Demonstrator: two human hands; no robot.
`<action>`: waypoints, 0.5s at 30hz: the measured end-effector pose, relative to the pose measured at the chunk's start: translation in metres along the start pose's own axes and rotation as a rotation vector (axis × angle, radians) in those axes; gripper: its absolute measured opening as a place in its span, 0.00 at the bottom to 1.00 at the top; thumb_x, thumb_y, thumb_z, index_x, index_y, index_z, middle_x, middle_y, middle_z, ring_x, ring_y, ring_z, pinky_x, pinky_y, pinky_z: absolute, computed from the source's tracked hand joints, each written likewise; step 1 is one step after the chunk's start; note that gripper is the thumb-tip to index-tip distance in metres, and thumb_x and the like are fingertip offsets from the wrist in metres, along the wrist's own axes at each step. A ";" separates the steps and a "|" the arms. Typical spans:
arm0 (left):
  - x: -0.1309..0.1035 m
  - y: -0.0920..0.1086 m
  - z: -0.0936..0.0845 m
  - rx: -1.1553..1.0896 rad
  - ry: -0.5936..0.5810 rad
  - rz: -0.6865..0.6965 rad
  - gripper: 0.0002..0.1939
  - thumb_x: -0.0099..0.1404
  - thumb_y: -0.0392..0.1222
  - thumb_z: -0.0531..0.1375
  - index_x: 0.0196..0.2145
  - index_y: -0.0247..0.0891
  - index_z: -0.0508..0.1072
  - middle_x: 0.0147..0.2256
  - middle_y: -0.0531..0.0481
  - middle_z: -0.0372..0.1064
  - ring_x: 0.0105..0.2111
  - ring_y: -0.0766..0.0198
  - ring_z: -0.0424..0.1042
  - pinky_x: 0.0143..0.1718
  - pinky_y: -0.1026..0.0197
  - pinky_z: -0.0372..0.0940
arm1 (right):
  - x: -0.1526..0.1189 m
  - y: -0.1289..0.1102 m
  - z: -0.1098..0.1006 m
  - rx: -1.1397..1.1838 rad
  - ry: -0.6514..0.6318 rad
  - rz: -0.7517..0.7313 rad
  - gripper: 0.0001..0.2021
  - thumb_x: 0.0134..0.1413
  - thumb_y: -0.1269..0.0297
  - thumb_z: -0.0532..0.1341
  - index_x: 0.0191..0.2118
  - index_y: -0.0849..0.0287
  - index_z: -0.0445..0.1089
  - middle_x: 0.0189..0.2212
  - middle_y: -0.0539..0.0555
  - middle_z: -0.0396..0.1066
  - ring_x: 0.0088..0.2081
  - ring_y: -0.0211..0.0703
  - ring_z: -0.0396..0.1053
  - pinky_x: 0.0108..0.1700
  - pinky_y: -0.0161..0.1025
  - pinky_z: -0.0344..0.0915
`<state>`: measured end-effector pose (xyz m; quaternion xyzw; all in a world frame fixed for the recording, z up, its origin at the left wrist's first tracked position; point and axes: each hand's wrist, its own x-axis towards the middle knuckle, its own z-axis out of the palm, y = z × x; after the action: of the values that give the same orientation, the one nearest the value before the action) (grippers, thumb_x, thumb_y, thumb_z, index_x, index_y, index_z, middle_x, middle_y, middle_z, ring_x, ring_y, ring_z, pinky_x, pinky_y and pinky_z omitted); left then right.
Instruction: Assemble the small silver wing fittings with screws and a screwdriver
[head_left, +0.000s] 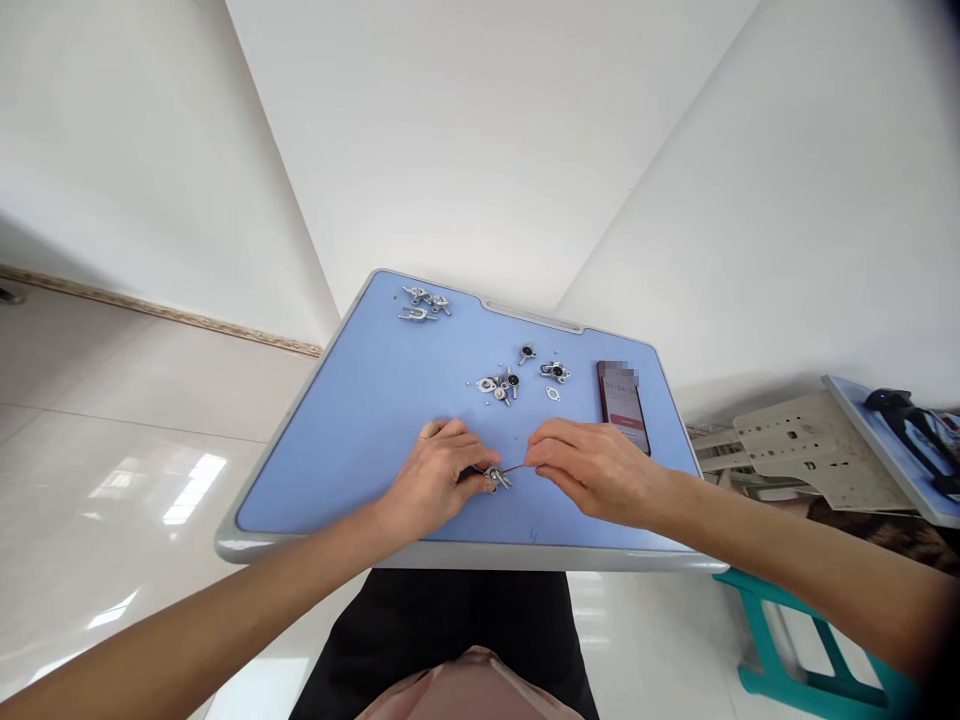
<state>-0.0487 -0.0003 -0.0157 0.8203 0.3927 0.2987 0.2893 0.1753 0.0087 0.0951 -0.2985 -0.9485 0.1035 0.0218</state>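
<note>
Left hand (441, 470): thumb and fingers grasping small pronged silver metal part (497, 479), over near side of blue tabletop with grey rim (322, 470). Right hand (589, 465): fingertips pinching thin reddish rod-like piece (514, 468). Its long axis runs nearly crosswise, hand to hand; part lies left of right hand's pinch, left hand nearer. Whether rod threads part, I cannot tell remotely. Beyond: loose cluster of silver metal parts with round black centres (512, 381).

On the phone (624, 408) screen, faint digits 00 04, the rest illegible
</note>
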 end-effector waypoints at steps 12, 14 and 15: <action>-0.003 0.000 0.003 0.030 0.059 -0.005 0.05 0.62 0.37 0.66 0.37 0.41 0.78 0.35 0.51 0.74 0.38 0.59 0.67 0.42 0.55 0.59 | 0.009 -0.021 0.033 0.160 -0.232 0.618 0.17 0.59 0.64 0.53 0.50 0.55 0.72 0.26 0.49 0.75 0.29 0.42 0.70 0.31 0.37 0.54; -0.002 0.000 0.003 0.026 0.059 0.000 0.04 0.63 0.37 0.65 0.37 0.41 0.78 0.34 0.52 0.74 0.38 0.60 0.67 0.42 0.55 0.59 | 0.016 -0.023 0.035 0.117 -0.264 0.583 0.17 0.59 0.63 0.52 0.49 0.55 0.73 0.26 0.51 0.75 0.29 0.44 0.70 0.30 0.37 0.52; -0.002 0.000 0.003 0.022 0.061 0.000 0.03 0.64 0.37 0.65 0.37 0.42 0.78 0.33 0.52 0.74 0.38 0.60 0.67 0.42 0.55 0.59 | 0.019 -0.024 0.034 0.113 -0.290 0.555 0.16 0.58 0.64 0.52 0.46 0.55 0.75 0.25 0.51 0.75 0.28 0.43 0.69 0.29 0.37 0.51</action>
<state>-0.0475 -0.0027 -0.0182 0.8139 0.4047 0.3191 0.2682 0.1429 -0.0056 0.0664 -0.5262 -0.8170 0.1993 -0.1261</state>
